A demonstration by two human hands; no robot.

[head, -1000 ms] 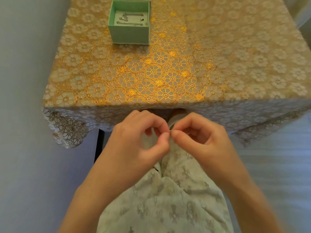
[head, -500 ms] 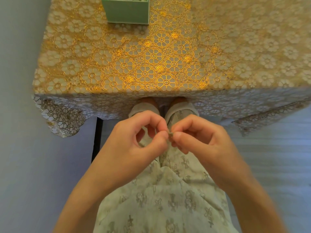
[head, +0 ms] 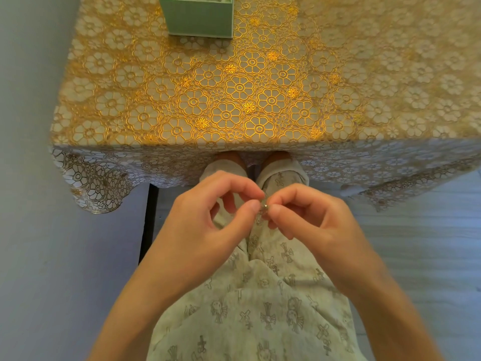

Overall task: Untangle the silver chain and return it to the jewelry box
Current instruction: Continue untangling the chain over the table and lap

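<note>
The silver chain [head: 264, 207] shows only as a tiny bright bundle pinched between both hands, above my lap and in front of the table's near edge. My left hand [head: 208, 225] grips it with thumb and forefinger. My right hand [head: 309, 220] pinches it from the other side, fingertips nearly touching the left ones. Most of the chain is hidden by my fingers. The mint-green jewelry box [head: 200, 18] stands at the far left of the table, cut off by the top of the frame; its inside is barely visible.
A table with a gold floral lace cloth [head: 260, 100] fills the upper view, its edge hanging down just beyond my hands. My knees in pale patterned trousers [head: 260, 308] lie below the hands. A wall is on the left, and a dark table leg [head: 149, 217] stands near it.
The view has tilted downward, so the jewelry box has slid to the top edge and its contents are out of sight. Both hands stay pinched together on the chain, fingers shifting slightly.
</note>
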